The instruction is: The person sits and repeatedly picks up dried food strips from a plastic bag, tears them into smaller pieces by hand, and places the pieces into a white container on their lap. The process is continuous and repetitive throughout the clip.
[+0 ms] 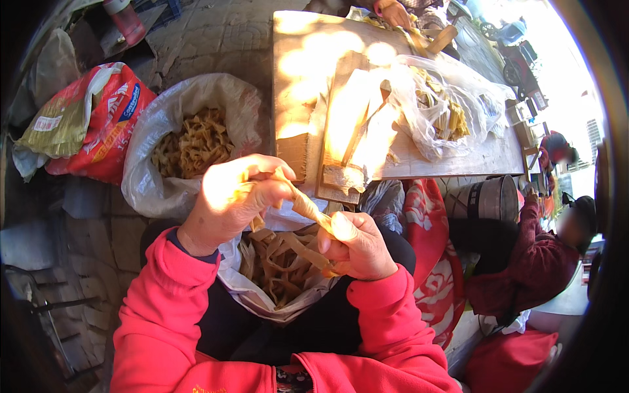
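Observation:
A twisted tan strip (pixel 309 207) of thin, flexible material stretches between my two hands. My left hand (pixel 241 199) pinches its upper left end, with more of the strip bunched at the fingers. My right hand (pixel 356 240) grips the lower right end between thumb and fingers, and a loose tail hangs below it. Under both hands, a white sack (pixel 265 314) in my lap holds many long, flat tan strips (pixel 280 270). Left of the table, an open white plastic sack (pixel 140 162) contains a heap of short, knotted or folded tan pieces (pixel 196 145).
A wooden table (pixel 442 169) ahead bears a wooden block frame (pixel 344 177) and a clear plastic bag (pixel 417 123) of strips. Another person's hand (pixel 394 14) works at its far edge. A red printed sack (pixel 118 113) stands left; a metal bucket (pixel 484 196) and a seated person (pixel 535 260) are right.

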### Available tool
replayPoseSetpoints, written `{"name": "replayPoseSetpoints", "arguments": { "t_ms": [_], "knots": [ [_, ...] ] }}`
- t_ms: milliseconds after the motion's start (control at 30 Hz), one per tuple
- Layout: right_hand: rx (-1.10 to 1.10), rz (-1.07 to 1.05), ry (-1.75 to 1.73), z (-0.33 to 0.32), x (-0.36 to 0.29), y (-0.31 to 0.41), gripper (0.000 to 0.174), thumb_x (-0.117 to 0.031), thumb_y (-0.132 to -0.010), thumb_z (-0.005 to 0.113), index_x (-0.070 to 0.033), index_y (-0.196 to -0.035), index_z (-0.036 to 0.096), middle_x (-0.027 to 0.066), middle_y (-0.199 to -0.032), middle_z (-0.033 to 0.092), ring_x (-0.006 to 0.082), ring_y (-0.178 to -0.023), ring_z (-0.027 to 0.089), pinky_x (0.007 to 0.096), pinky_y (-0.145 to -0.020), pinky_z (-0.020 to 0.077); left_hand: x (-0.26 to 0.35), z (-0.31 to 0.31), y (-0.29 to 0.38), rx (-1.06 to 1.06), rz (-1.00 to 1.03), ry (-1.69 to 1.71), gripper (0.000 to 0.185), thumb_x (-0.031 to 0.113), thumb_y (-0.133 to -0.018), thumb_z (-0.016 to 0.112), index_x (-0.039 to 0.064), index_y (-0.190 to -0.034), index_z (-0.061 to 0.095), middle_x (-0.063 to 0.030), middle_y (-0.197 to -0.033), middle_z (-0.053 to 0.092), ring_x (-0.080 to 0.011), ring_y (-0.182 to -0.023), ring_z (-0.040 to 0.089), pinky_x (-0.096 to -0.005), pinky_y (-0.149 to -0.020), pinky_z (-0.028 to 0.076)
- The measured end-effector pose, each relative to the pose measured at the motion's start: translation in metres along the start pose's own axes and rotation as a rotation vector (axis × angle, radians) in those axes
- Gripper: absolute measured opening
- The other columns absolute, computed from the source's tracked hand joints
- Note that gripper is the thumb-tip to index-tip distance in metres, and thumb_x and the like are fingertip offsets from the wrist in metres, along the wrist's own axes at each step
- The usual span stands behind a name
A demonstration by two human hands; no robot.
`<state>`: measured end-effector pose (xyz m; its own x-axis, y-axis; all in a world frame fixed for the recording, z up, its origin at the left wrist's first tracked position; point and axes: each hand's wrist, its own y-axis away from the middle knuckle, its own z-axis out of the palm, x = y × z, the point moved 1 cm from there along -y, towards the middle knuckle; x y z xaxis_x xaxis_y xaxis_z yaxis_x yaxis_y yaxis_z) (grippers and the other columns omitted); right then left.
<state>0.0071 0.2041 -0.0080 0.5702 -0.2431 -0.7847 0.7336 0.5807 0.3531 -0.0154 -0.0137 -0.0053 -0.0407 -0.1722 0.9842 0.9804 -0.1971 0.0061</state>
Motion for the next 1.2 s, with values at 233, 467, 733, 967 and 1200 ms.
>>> {"name": "replayPoseSetpoints", "arguments": {
  "t_ms": [233, 467, 733, 967, 1200],
  "knots": [
    [0.169, 0.050, 0.090, 0.000, -0.011, 0.011, 0.034, -0.035, -0.092, 0.068, -0.003, -0.079, 0.066, -0.0056, -0.063, 0.050, 0.0043, -0.056, 0.040, 0.0202, -0.050, 0.0294, -0.002, 0.014, 0.003, -0.220, -0.171, 0.177, 0.006, 0.006, -0.087, 0.068, 0.003, -0.086, 0.062, -0.0006, -0.077, 0.063, -0.0062, -0.065, 0.056, -0.0208, -0.058, 0.044],
    [0.695, -0.656, 0.639, -0.027, -0.023, -0.015, 0.010, 0.002, -0.085, 0.067, -0.001, -0.080, 0.059, -0.0061, -0.070, 0.054, 0.0019, -0.064, 0.045, 0.0195, -0.058, 0.0396, -0.012, 0.035, -0.039, 0.030, 0.109, 0.026, 0.007, 0.006, -0.088, 0.067, 0.003, -0.093, 0.062, 0.0014, -0.080, 0.060, -0.0040, -0.067, 0.052, -0.0217, -0.059, 0.045],
    [0.909, -0.776, 0.914, -0.051, -0.026, -0.040, 0.019, 0.009, -0.083, 0.060, -0.003, -0.076, 0.048, -0.0045, -0.066, 0.043, 0.0065, -0.061, 0.039, 0.0228, -0.054, 0.0390, -0.035, 0.040, -0.058, 0.252, 0.283, -0.463, 0.019, 0.014, -0.084, 0.074, 0.004, -0.079, 0.058, -0.0110, -0.064, 0.052, -0.0201, -0.057, 0.051, -0.0316, -0.057, 0.046],
    [0.528, -1.132, 1.374, -0.016, -0.004, -0.022, 0.028, -0.008, -0.072, 0.082, -0.007, -0.072, 0.055, 0.0059, -0.061, 0.056, 0.0243, -0.052, 0.058, 0.0324, -0.050, 0.0471, -0.010, 0.047, -0.006, 0.125, 0.531, -0.515, 0.012, 0.004, -0.093, 0.059, -0.003, -0.098, 0.066, -0.0101, -0.091, 0.067, -0.0153, -0.075, 0.062, -0.0271, -0.066, 0.050],
    [0.113, -1.181, 0.924, -0.012, -0.012, -0.013, 0.012, -0.006, -0.076, 0.071, -0.003, -0.077, 0.059, 0.0083, -0.060, 0.056, 0.0264, -0.045, 0.054, 0.0354, -0.043, 0.0423, -0.019, 0.054, 0.017, -0.592, -0.583, 0.053, 0.020, 0.016, -0.091, 0.065, 0.003, -0.076, 0.066, 0.0001, -0.068, 0.063, -0.0060, -0.064, 0.060, -0.0235, -0.054, 0.046]
  ]
}}
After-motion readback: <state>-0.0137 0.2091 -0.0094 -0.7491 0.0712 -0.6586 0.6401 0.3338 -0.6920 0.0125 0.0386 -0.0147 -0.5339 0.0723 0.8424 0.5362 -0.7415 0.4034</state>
